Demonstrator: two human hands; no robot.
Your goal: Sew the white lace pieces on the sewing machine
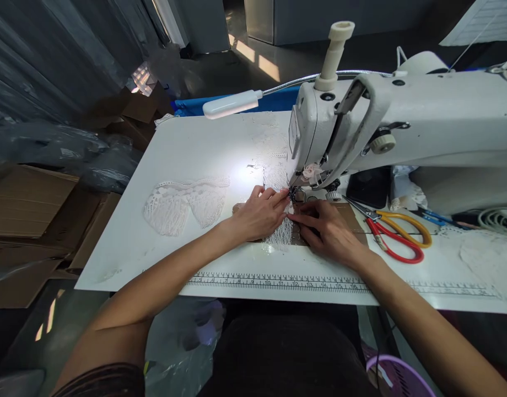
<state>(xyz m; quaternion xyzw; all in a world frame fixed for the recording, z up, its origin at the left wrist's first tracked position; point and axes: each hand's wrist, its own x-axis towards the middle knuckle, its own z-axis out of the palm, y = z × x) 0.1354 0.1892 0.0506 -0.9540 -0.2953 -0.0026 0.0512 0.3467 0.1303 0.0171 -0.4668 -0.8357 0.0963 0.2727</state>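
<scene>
A strip of white fringed lace [281,234] lies under the presser foot [293,193] of a white sewing machine [309,118]. My left hand [265,212] rests on the lace just left of the foot, fingers bent and close together, pressing the fabric. From the right, my right hand [325,226] reaches to the lace with its fingers stretched and apart; the index fingertip touches the lace's edge. The exact stitching point is hidden by my fingers and the foot. Another white lace piece [187,204], with two fringed lobes, lies flat to the left.
Scissors with red and yellow handles [396,234] lie right of my right hand. A printed ruler [278,282] runs along the front of the white table [125,259]. A lamp [232,105] hangs over the back. Cardboard boxes [34,220] stand left; a purple basket [396,375] is below right.
</scene>
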